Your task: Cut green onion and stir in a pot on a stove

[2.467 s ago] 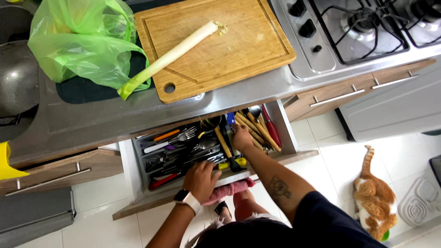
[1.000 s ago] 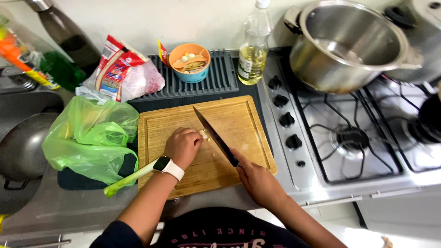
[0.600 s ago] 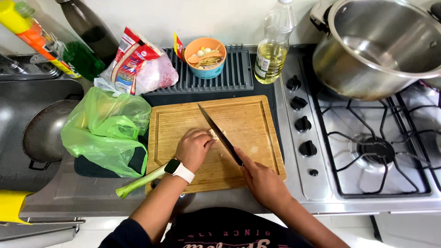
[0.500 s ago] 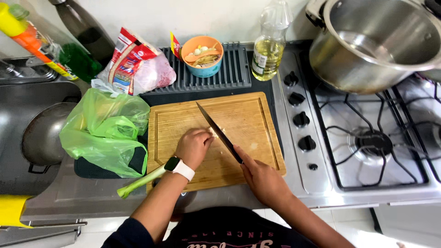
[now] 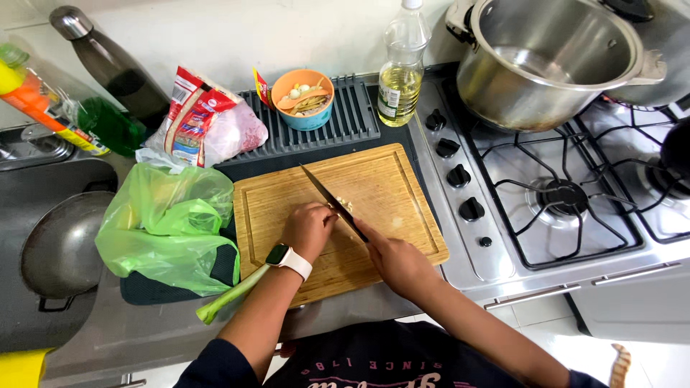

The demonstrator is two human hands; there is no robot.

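- Left hand (image 5: 307, 228) presses down on a leek (image 5: 228, 299), fingers curled over it, on the cutting board (image 5: 402, 188).
- Right hand (image 5: 397, 262) grips a knife (image 5: 332, 202), blade touching the leek's cut end.
- Green bag (image 5: 169, 226) lies beside the board.

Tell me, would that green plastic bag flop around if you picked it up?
Probably yes. The green plastic bag looks thin and crumpled, slumped on the counter, so it would likely sag and fold. It seems light and might slide when nudged. It looks see-through and soft, so it probably would not roll.
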